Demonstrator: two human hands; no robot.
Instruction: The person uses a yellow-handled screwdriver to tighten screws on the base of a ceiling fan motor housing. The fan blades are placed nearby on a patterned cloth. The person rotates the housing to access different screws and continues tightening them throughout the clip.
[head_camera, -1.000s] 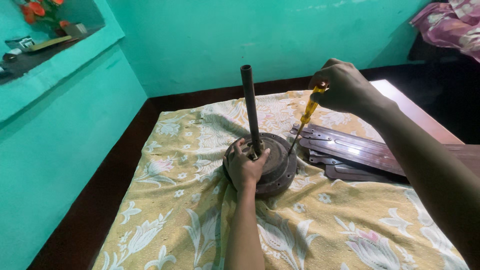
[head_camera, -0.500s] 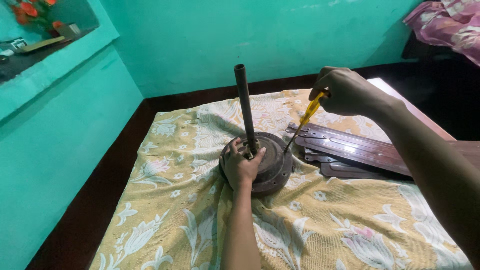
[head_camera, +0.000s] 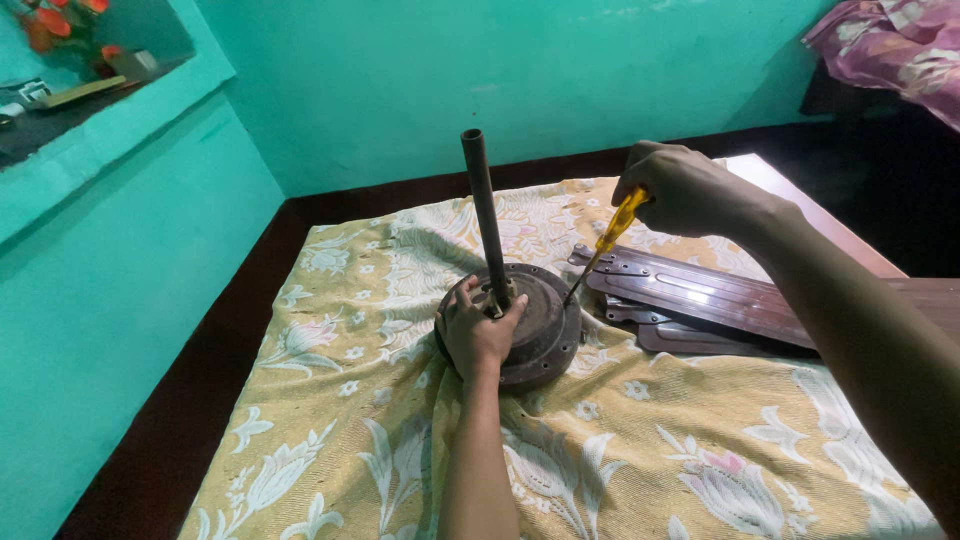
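A round dark brown fan motor housing (head_camera: 545, 325) lies on a yellow flowered cloth (head_camera: 380, 420), with a dark rod (head_camera: 482, 215) standing upright from its centre. My left hand (head_camera: 475, 335) presses down on the housing's near side beside the rod's base. My right hand (head_camera: 680, 188) grips the yellow handle of a screwdriver (head_camera: 607, 240). The screwdriver slants down and left, its tip at the housing's right rim.
Several brown fan blades (head_camera: 710, 300) lie stacked on the cloth right of the housing. Teal walls stand close at the back and left. A shelf (head_camera: 60, 100) with flowers sits upper left. A pink patterned fabric (head_camera: 890, 45) is upper right.
The view has shifted slightly, so the housing and rod sit a bit more left. My right hand has lowered a little with the screwdriver. The left hand keeps its hold.
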